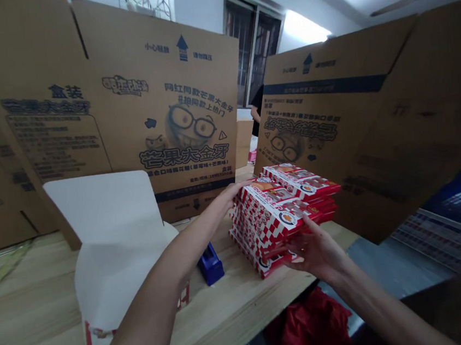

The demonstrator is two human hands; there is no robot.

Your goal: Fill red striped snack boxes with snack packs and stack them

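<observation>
Both bare hands were clasped on a stack of flat red-and-white printed cartons [284, 211] that stood near the far edge of the pale wooden table [30, 303]: the left hand [232, 193] lay with fingers spread against the stack's top left side, and the right hand [315, 248] cupped its near lower end from beneath. Just left of the stack sat a small blue tape dispenser [210, 262], then an open white folded carton [114, 245], with large brown printed cardboard boxes [157, 103] standing behind.
</observation>
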